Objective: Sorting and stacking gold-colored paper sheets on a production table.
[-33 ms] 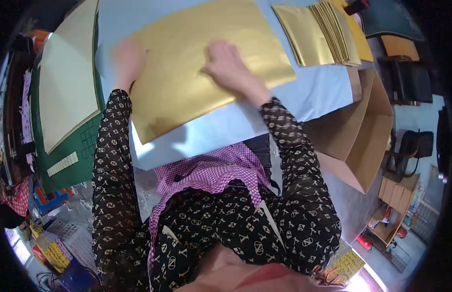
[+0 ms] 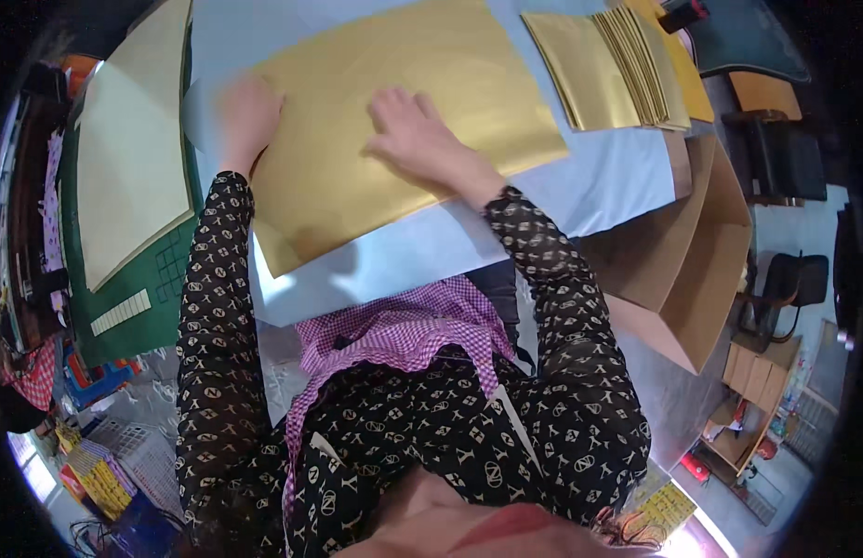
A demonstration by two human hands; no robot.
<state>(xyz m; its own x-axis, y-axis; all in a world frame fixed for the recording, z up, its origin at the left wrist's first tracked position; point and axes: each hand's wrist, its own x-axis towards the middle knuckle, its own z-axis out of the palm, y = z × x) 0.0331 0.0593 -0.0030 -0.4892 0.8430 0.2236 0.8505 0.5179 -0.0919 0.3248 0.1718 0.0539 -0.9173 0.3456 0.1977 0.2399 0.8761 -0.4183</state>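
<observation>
A large gold sheet (image 2: 459, 84) lies on the pale blue table cover (image 2: 599, 186) in front of me. At its left edge my left hand (image 2: 247, 116) is pressed down, its fingers smeared by motion. My right hand (image 2: 418, 139) rests on the middle of the sheet, fingers bent, thumb held apart, and nothing shows in it. To the far right of the sheet stands a row of folded gold pieces (image 2: 590, 70), packed close together.
Cream sheets (image 2: 134, 158) are piled on a green cutting mat (image 2: 125, 339) at left, beside a pale strip marked into sections (image 2: 121, 312). An open cardboard box (image 2: 669, 256) adjoins the table's right end. Chairs (image 2: 794, 288) and a small wooden cabinet (image 2: 757, 377) stand farther right.
My right hand has slid left across the gold sheet. My left hand stays by the sheet's left edge, and the sheet has hardly shifted.
</observation>
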